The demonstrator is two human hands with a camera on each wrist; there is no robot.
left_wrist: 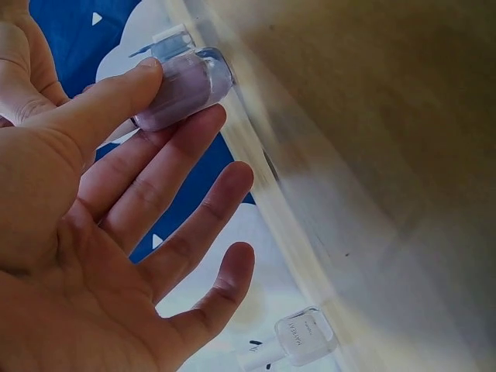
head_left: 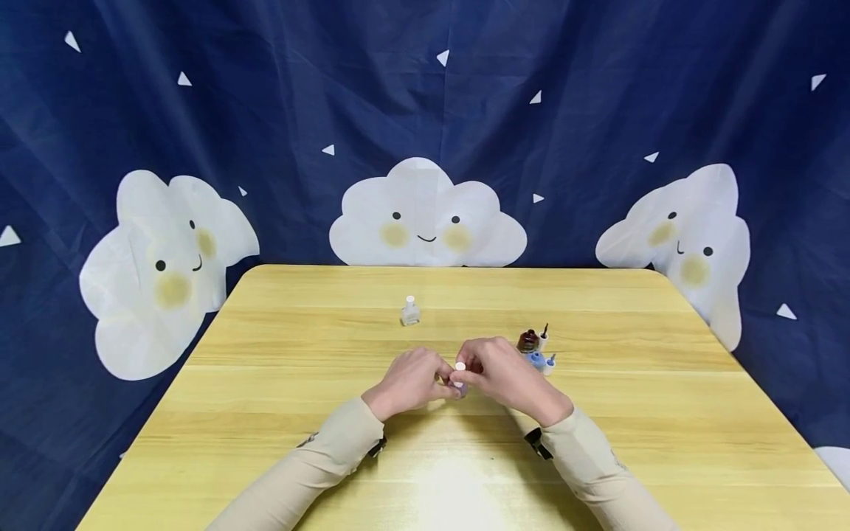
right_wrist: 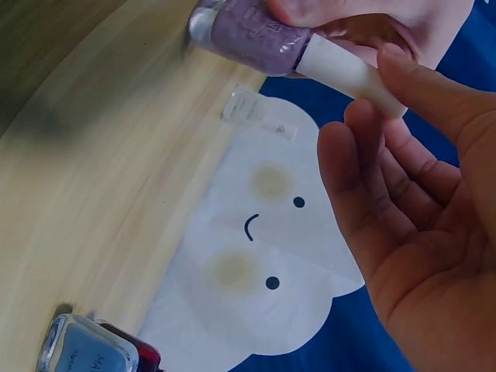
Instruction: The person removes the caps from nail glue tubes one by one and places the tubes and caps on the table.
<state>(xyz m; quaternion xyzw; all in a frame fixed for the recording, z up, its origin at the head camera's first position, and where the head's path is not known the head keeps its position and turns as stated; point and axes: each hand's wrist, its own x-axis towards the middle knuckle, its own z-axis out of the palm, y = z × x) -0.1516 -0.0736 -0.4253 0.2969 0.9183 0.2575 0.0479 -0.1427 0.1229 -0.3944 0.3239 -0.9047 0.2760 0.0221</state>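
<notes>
Between the two hands is a purple nail polish bottle [right_wrist: 260, 37] with a white cap [right_wrist: 349, 74] on its neck. My left hand [head_left: 413, 377] pinches the glass body between thumb and fingers, its last two fingers spread away from it in the left wrist view. With thumb and fingertips, my right hand [head_left: 502, 371] grips the white cap. The bottle is tilted in both wrist views, and its base is close to the table [head_left: 319, 346]. In the head view the hands cover most of the bottle.
A clear nail polish bottle [head_left: 410, 313] with a white cap stands farther back, left of centre. Right of the right hand stand a dark red bottle [head_left: 527, 341] and a blue bottle [head_left: 535, 359], both uncapped, their brush caps [head_left: 544, 339] upended beside them. A dark blue curtain [head_left: 425, 110] hangs behind.
</notes>
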